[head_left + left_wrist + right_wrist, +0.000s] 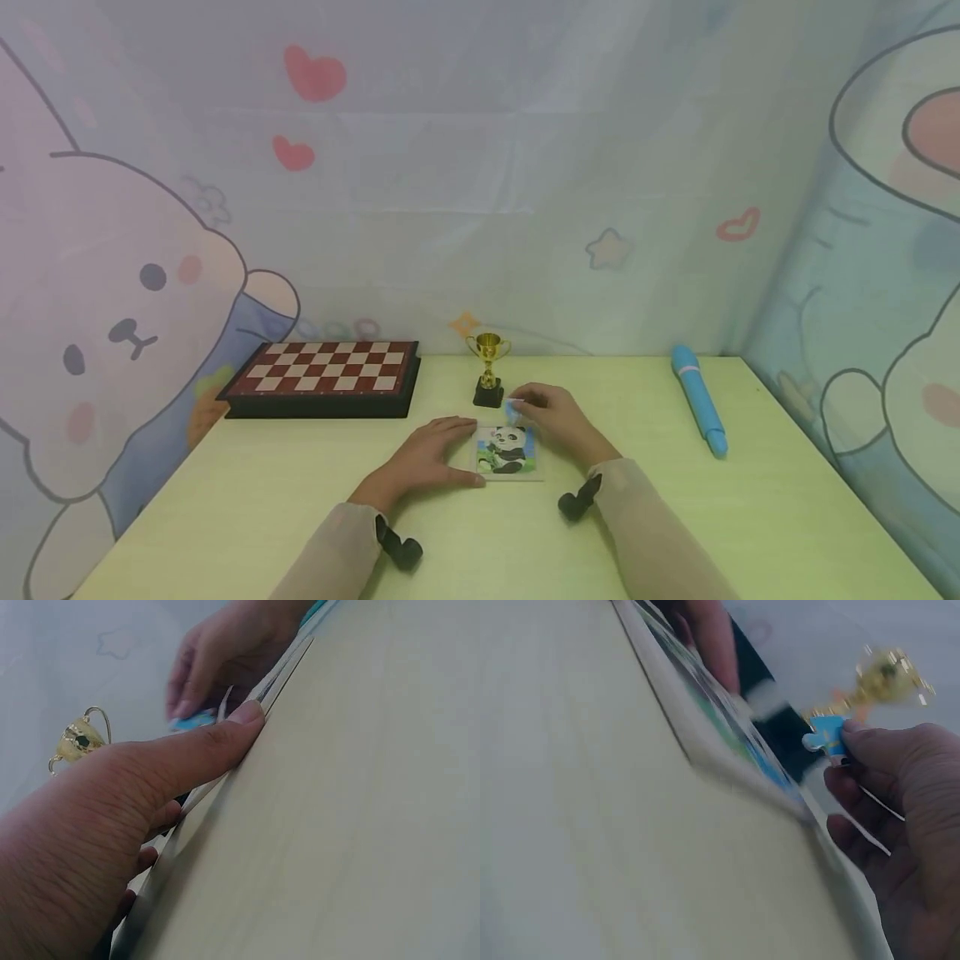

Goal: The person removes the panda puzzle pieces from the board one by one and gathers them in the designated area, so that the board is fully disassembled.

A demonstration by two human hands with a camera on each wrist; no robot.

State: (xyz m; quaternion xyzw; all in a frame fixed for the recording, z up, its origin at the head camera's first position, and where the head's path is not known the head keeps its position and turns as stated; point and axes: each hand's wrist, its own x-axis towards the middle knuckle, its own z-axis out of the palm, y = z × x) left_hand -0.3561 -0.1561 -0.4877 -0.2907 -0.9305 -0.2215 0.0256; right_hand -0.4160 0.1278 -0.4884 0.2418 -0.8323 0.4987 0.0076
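A small panda jigsaw puzzle lies in its flat frame on the pale green table. My left hand rests flat at the puzzle's left edge, with the thumb pressed along the frame. My right hand hovers just behind the puzzle's far right corner and pinches a small blue puzzle piece between thumb and fingers. In the right wrist view the blue piece sits at the fingertips, above the puzzle's edge.
A small gold trophy on a black base stands just behind the puzzle. A folded chessboard lies at the back left. A blue pen-shaped object lies at the right. Cartoon-printed fabric walls enclose the table.
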